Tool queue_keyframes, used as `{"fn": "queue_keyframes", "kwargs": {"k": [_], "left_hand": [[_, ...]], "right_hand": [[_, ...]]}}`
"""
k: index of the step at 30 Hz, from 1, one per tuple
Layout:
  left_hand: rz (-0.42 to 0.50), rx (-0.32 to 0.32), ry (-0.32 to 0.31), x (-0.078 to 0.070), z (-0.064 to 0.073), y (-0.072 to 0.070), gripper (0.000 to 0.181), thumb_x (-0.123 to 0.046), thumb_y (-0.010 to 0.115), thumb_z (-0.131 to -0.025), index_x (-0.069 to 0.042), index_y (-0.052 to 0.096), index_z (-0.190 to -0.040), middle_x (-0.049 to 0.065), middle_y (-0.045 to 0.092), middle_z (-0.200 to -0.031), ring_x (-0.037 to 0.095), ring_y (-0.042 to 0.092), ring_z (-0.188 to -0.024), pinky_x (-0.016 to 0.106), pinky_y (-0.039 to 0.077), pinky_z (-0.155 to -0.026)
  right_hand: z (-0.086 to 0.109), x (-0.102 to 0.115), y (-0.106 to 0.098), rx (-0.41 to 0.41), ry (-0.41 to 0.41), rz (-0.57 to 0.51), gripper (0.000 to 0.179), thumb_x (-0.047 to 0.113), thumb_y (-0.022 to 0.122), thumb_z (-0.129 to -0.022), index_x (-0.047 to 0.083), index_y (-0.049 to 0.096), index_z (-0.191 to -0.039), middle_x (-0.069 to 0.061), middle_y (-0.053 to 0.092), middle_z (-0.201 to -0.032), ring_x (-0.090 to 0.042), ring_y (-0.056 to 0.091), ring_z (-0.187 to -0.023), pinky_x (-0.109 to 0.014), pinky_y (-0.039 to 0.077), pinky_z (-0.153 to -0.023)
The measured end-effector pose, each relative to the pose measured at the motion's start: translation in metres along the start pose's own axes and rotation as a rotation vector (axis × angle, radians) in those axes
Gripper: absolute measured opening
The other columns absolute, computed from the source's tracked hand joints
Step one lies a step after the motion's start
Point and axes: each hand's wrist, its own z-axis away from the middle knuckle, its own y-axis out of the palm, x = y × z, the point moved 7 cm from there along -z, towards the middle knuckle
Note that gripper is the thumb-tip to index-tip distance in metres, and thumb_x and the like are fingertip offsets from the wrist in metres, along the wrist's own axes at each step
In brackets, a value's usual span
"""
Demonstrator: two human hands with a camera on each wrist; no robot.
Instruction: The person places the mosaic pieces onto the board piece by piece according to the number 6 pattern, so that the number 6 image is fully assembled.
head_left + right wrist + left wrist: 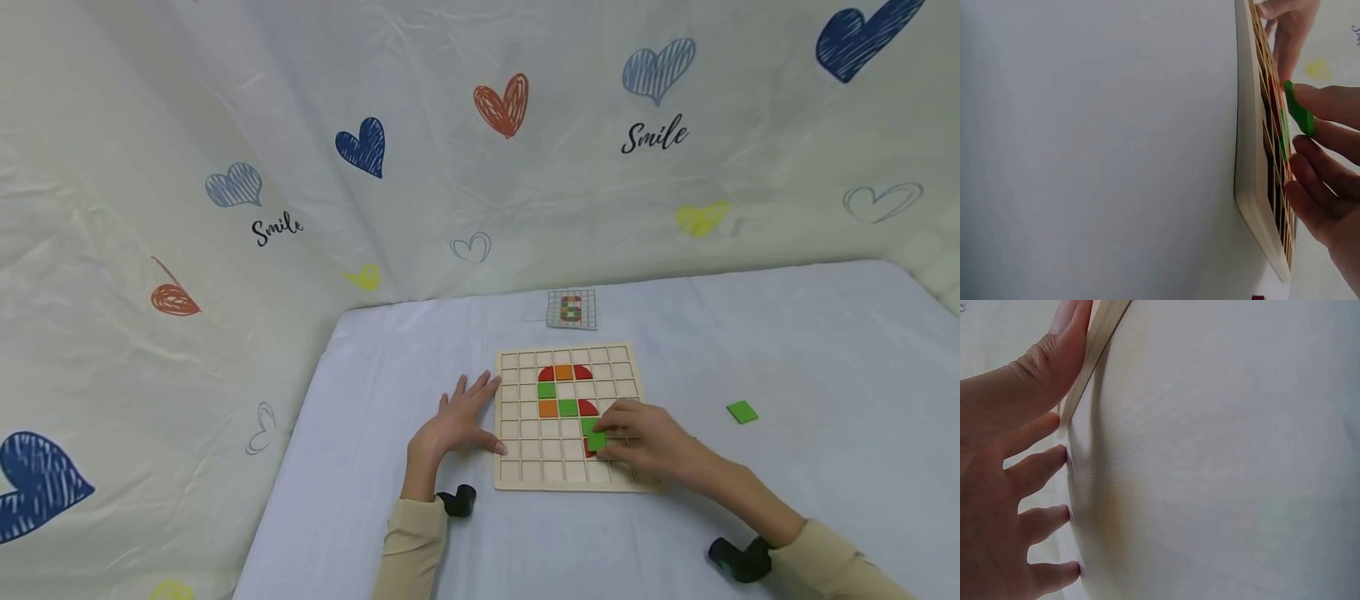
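A wooden grid board (521, 479) lies on the table, its compartments partly filled with red quarter-round, orange and green square tiles. Above its right half, my right hand (651, 437) pinches a green square tile (1299, 111) between thumb and finger. This tile is tilted and partly covers a red tile (588, 450) beneath it. Another green tile (589, 425) shows just behind the held one. At the board's left edge rests my left hand (459, 423), fingers spread, its thumb touching the rim. The left wrist view shows that thumb (1047, 365) against the wooden edge.
A loose green tile (742, 412) lies right of the board. Behind the board is a small card (572, 309) printed with a coloured grid pattern. The white-covered table (360, 467) meets a heart-printed cloth (420, 200) at the back and left.
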Motion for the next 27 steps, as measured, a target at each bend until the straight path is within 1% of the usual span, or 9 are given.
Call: {"fn": "queue_keyframes", "kwargs": {"k": [4, 8, 11, 15, 21, 27], "left_hand": [[0.005, -0.001, 0.001, -0.001, -0.001, 0.000, 0.113, -0.028, 0.094, -0.074, -0.019, 0.027, -0.165, 0.003, 0.015, -0.173, 0.039, -0.003, -0.160, 0.067, 0.001, -0.125], [0.006, -0.002, 0.002, -0.001, -0.002, 0.000, 0.113, -0.028, 0.094, -0.074, -0.019, 0.027, -0.165, 0.003, 0.015, -0.174, 0.039, -0.003, -0.160, 0.067, 0.002, -0.125], [-0.008, 0.002, -0.005, 0.000, -0.001, 0.000, 0.113, -0.028, 0.094, -0.074, -0.019, 0.027, -0.165, 0.003, 0.015, -0.174, 0.039, -0.002, -0.160, 0.067, 0.002, -0.125], [-0.008, 0.007, -0.012, 0.001, 0.000, 0.000, 0.112, -0.027, 0.093, -0.074, -0.019, 0.028, -0.165, 0.003, 0.015, -0.173, 0.039, -0.002, -0.160, 0.067, 0.002, -0.125], [0.011, 0.004, 0.001, -0.001, 0.001, 0.000, 0.111, -0.026, 0.093, -0.075, -0.019, 0.028, -0.165, 0.004, 0.015, -0.174, 0.040, -0.003, -0.160, 0.067, 0.001, -0.125], [0.014, -0.001, 0.002, -0.001, 0.001, -0.001, 0.112, -0.026, 0.094, -0.074, -0.018, 0.028, -0.164, 0.004, 0.015, -0.173, 0.040, -0.003, -0.160, 0.067, 0.001, -0.125]], "right_hand": [[-0.004, 0.002, 0.006, 0.025, 0.032, -0.016, 0.025, 0.014, 0.089, -0.080, 0.012, 0.079, -0.103, 0.006, 0.067, -0.097, -0.012, 0.059, -0.086, -0.023, 0.055, -0.074], [-0.007, 0.005, 0.012, 0.045, 0.030, -0.021, 0.025, 0.012, 0.087, -0.081, 0.010, 0.079, -0.105, 0.004, 0.066, -0.096, -0.013, 0.057, -0.086, -0.022, 0.054, -0.071], [-0.009, 0.007, 0.017, 0.064, 0.028, -0.011, 0.024, 0.012, 0.086, -0.082, 0.009, 0.079, -0.105, 0.004, 0.066, -0.097, -0.013, 0.056, -0.088, -0.023, 0.055, -0.072], [-0.012, 0.009, 0.024, 0.093, 0.053, 0.011, 0.024, 0.015, 0.086, -0.084, 0.012, 0.079, -0.106, 0.005, 0.066, -0.098, -0.013, 0.056, -0.092, -0.024, 0.056, -0.075], [-0.014, 0.009, 0.029, 0.121, 0.109, 0.069, 0.025, 0.018, 0.086, -0.084, 0.015, 0.078, -0.107, 0.008, 0.063, -0.098, -0.010, 0.055, -0.095, -0.024, 0.056, -0.079], [-0.016, 0.013, 0.029, 0.118, 0.072, 0.089, 0.027, 0.016, 0.087, -0.082, 0.012, 0.078, -0.107, 0.007, 0.061, -0.096, -0.010, 0.053, -0.092, -0.023, 0.054, -0.075]]}}
